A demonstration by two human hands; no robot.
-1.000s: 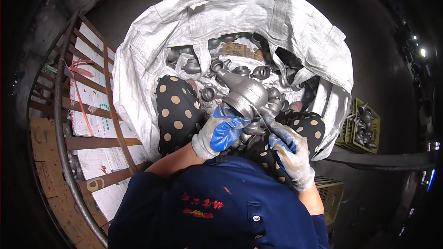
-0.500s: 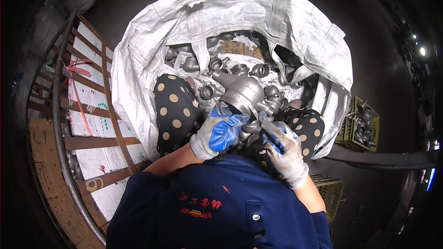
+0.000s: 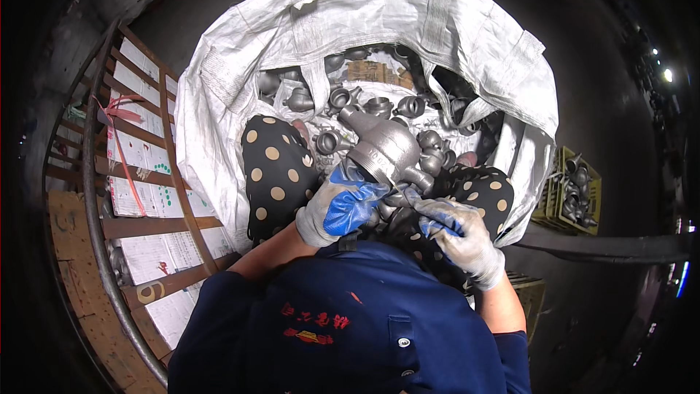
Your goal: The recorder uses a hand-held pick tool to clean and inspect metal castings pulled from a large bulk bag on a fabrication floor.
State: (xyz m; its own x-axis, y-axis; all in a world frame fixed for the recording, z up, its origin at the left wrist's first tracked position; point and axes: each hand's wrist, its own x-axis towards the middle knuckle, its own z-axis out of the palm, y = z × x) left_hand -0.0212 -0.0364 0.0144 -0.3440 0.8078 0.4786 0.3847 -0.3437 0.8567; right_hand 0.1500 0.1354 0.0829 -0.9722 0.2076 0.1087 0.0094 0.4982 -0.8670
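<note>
White woven bulk bag (image 3: 240,44), mouth wide open, holds loose smaller grey metal castings (image 3: 412,107) and a brown cardboard piece (image 3: 368,71); yellow crate (image 3: 548,211) off to the right holds more metal parts (image 3: 576,191). Big grey metal casting (image 3: 390,144) sits over the bag's mouth between the polka-dot trouser knees, tilted, narrow neck pointing away and up-left, wide threaded-looking end toward the wearer. Left hand (image 3: 339,208), in blue-and-white glove, grasps that wide end from lower left, fingers curled at the rim. Right hand (image 3: 456,233), same glove type, comes in from lower right, fingers bent near the rim; can't tell whether they pinch anything.
</note>
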